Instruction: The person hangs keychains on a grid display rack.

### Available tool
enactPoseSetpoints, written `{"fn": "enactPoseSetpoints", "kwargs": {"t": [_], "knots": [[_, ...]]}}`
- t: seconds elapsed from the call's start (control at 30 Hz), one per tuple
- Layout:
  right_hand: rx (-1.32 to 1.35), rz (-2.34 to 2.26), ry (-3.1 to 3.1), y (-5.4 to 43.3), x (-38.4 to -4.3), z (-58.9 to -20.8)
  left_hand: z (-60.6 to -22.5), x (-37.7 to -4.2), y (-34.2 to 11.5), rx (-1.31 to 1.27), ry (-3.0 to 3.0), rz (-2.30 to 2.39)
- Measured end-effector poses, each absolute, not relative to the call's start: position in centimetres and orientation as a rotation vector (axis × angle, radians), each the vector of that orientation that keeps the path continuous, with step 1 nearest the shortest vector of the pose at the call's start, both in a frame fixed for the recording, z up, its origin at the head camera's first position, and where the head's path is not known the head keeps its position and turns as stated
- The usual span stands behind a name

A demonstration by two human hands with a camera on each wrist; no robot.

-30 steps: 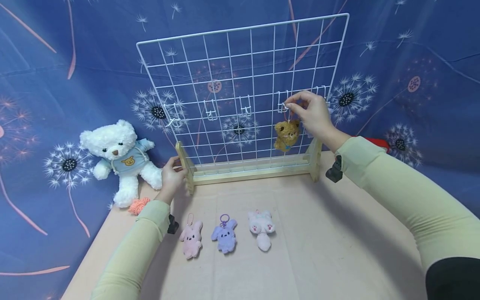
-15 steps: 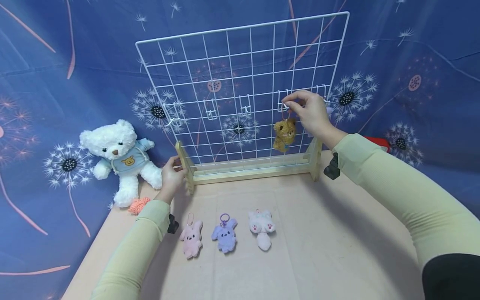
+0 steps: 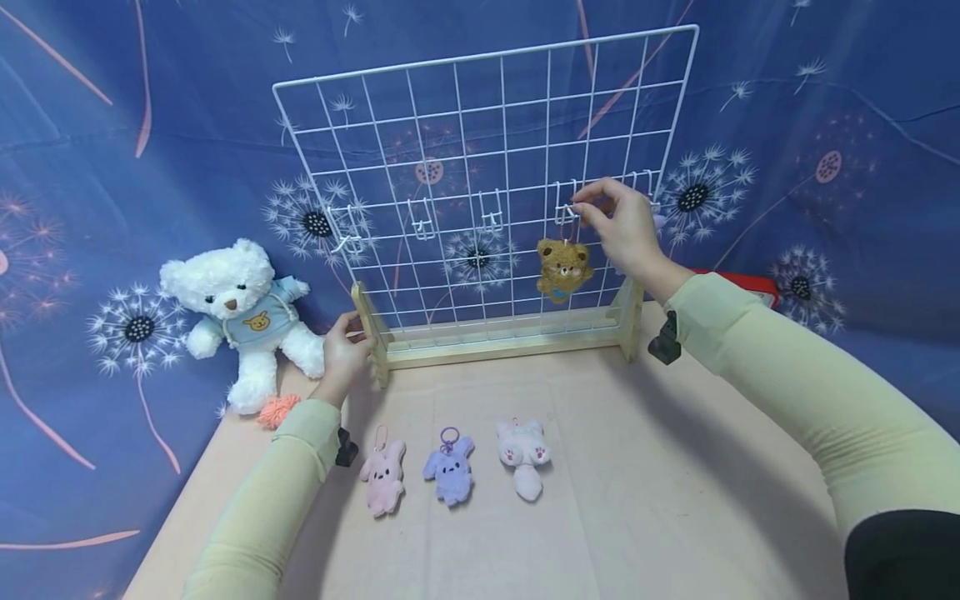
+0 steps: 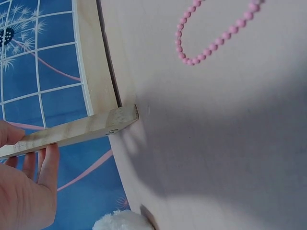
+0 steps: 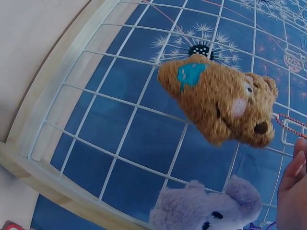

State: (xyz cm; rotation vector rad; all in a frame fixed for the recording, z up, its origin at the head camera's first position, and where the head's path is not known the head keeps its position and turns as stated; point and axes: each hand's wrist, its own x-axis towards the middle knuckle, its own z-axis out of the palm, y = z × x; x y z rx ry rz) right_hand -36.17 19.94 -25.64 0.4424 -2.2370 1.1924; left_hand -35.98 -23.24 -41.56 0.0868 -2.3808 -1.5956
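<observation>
In the head view, my right hand [image 3: 627, 232] pinches the beaded loop of a brown plush bear keychain [image 3: 564, 271] by a white wire hook [image 3: 566, 215] on the grid panel [image 3: 504, 133]. The bear [image 5: 220, 100] dangles in front of the wires; in the right wrist view its reddish bead chain [image 5: 290, 124] runs to the hook beside my fingertips. Whether the loop sits over the hook cannot be told. My left hand [image 3: 347, 357] grips the wooden side post [image 4: 72, 132] of the stand, thumb on one face and fingers on the other.
A pink plush [image 3: 383, 478], a purple plush [image 3: 451, 472] and a white plush [image 3: 523, 458] lie in front of the stand. A lilac plush [image 5: 201, 206] hangs beside the bear. More hooks [image 3: 423, 228] line the grid. A white teddy [image 3: 236, 321] sits left; a red object [image 3: 753, 286] lies right.
The bear has swung left and turned to face the front. My right hand has shifted only slightly by the hook; the left hand keeps its grip on the post.
</observation>
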Motion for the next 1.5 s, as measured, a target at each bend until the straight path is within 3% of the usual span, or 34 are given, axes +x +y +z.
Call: {"fn": "enactPoseSetpoints", "kwargs": {"t": [0.67,1.5], "knots": [[0.639,1.519,-2.109,20.1,-33.4,-29.2,-41.7,-36.0,-23.3,0.078,-2.364,-1.598],[0.850,1.525,-2.551,16.3,-30.6,-39.7,-41.5,-36.0,-23.1,0.080,-2.356,-1.595]]}}
